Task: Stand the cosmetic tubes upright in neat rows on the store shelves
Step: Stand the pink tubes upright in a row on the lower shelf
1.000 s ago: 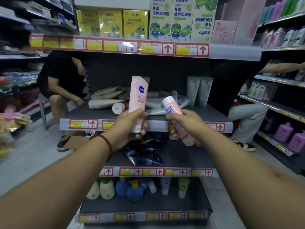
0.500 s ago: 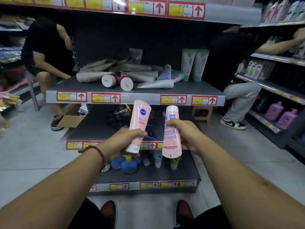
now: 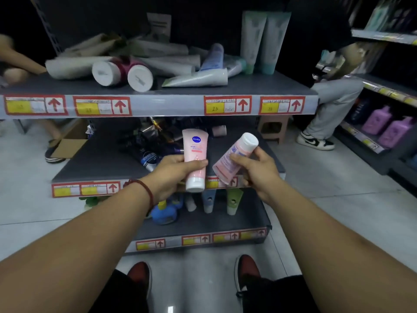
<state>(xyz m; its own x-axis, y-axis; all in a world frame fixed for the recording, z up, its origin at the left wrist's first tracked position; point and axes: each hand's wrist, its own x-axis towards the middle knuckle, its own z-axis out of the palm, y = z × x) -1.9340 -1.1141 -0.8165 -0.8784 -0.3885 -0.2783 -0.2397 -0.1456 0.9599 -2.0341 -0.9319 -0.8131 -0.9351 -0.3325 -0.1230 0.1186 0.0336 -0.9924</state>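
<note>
My left hand (image 3: 172,173) grips a pink Nivea tube (image 3: 195,154) with its white cap pointing down. My right hand (image 3: 257,169) holds a second pink tube (image 3: 234,154), tilted with its white cap up and to the right. Both tubes hover in front of the middle shelf (image 3: 94,168), where dark tubes (image 3: 149,159) lie in a heap. On the upper shelf (image 3: 248,86) several white tubes (image 3: 140,62) lie in a pile, and two pale green tubes (image 3: 261,41) stand upright at the right.
The bottom shelf (image 3: 225,224) holds upright small tubes and a blue bottle (image 3: 164,211). One person crouches at the left (image 3: 13,64); another sits on a stool at the right (image 3: 334,96). Purple bottles (image 3: 383,125) fill the right-hand rack. My feet stand by the shelf base.
My view has tilted further down. Both hands dropped from the upper shelf to the middle shelf level. The right tube turned from hanging cap-up vertical to a slant.
</note>
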